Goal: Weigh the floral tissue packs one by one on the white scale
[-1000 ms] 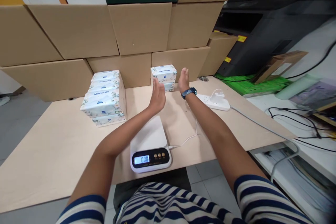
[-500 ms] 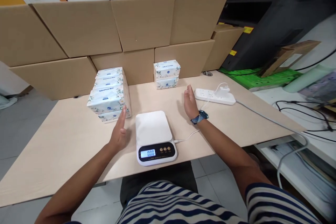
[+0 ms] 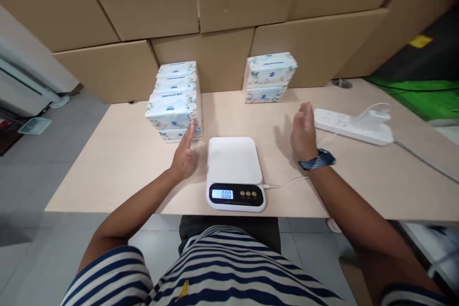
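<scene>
A white digital kitchen scale (image 3: 234, 160) lies on the table between my hands, its lit display reading 0.00 and its plate bare. My left hand (image 3: 184, 155) is held on edge with fingers stretched out, just left of the scale. Its fingertips overlap the front of the left stack of tissue packs (image 3: 172, 107) in view; whether they touch, I cannot tell. To the right of the scale, my right hand (image 3: 303, 134) is raised with straight fingers and holds nothing. A patterned blue band sits on that wrist. Two more tissue packs (image 3: 268, 79) stand stacked behind, between the hands.
Cardboard boxes (image 3: 222, 62) form a wall along the table's back edge. A white power strip (image 3: 353, 126) with a plugged-in adapter lies beyond my right hand. From the scale's right side runs a thin white cable (image 3: 287, 184). A cable hole (image 3: 342, 83) is at the back right.
The view has tilted down and swung left, so the things on the table appear farther right. Both hands keep their flat, stretched pose beside the scale. The display still reads 0.00.
</scene>
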`<state>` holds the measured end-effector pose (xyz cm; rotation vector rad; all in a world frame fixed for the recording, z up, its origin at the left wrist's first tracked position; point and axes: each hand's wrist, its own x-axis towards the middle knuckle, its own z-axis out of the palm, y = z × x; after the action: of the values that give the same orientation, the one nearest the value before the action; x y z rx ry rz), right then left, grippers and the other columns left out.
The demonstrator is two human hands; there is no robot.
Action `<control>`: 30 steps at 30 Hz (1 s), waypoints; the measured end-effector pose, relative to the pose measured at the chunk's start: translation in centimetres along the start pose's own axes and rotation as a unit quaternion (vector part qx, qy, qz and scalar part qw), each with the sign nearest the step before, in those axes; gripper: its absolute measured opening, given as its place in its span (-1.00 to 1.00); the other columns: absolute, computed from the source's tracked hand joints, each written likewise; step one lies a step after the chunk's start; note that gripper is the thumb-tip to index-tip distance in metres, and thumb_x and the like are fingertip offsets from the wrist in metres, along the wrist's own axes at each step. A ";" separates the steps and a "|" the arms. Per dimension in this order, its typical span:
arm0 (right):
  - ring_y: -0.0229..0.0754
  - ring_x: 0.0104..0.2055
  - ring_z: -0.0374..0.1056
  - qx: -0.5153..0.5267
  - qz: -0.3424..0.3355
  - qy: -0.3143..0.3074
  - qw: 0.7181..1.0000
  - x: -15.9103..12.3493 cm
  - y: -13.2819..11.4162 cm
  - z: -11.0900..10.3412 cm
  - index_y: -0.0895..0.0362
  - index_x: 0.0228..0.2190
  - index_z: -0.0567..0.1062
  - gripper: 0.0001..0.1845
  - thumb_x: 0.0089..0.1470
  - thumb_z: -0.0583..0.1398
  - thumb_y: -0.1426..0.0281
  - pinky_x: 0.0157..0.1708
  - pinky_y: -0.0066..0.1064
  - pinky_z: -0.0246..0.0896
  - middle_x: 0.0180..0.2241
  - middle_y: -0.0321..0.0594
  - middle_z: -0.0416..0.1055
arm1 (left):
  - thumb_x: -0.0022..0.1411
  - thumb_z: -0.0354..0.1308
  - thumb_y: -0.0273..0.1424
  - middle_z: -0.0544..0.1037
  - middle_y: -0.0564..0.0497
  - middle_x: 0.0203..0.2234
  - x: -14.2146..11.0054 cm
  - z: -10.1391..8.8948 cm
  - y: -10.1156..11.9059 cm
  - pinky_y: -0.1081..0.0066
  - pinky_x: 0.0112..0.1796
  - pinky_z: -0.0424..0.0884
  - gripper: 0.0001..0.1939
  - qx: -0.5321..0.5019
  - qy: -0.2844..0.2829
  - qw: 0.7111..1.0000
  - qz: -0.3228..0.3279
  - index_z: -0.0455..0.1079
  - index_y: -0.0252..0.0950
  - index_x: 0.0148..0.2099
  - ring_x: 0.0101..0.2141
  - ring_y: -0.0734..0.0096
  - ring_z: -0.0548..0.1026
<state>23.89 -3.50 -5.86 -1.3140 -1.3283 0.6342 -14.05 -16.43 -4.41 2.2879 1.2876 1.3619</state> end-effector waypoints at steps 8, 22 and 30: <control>0.16 0.66 -0.04 0.016 -0.004 -0.002 1.000 -1.0 0.3 0.1 -0.11 0.54 0.14 0.08 0.23 0.03 -0.41 0.64 0.11 -0.18 0.62 -0.07 0.00 | 0.40 -0.32 0.41 0.12 -0.04 0.62 0.5 -2.0 0.3 0.00 0.61 -0.06 0.00 0.028 0.006 0.998 -0.047 0.01 0.00 0.65 0.61 -0.02 0.04; 0.01 0.72 -0.60 0.147 0.018 -0.167 0.975 -5.6 -12.2 15.4 0.03 0.60 -0.37 0.53 0.01 0.16 -0.52 0.68 0.03 -0.56 0.68 -0.15 -0.53 | 0.39 -0.44 0.42 0.05 -0.20 0.63 3.9 -7.2 -2.5 0.19 0.57 0.04 0.08 -0.157 0.380 0.852 -0.324 0.11 -0.23 0.57 0.62 0.19 0.03; 0.00 0.66 -0.03 0.336 -0.026 -0.398 0.853 -7.8 -17.7 15.2 -0.13 0.54 0.11 0.09 0.20 0.22 -0.32 0.67 0.04 -0.12 0.57 -0.29 0.17 | 0.42 -0.25 0.39 0.16 -0.16 0.58 1.8 -5.6 -1.1 -0.08 0.54 0.11 -0.05 -0.065 0.151 0.986 -0.024 0.02 0.00 0.62 0.58 -0.10 0.13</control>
<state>2.36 -10.15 4.07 -0.4145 -1.5479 1.5500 -18.73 -15.86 -0.74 2.0087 1.2820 1.7712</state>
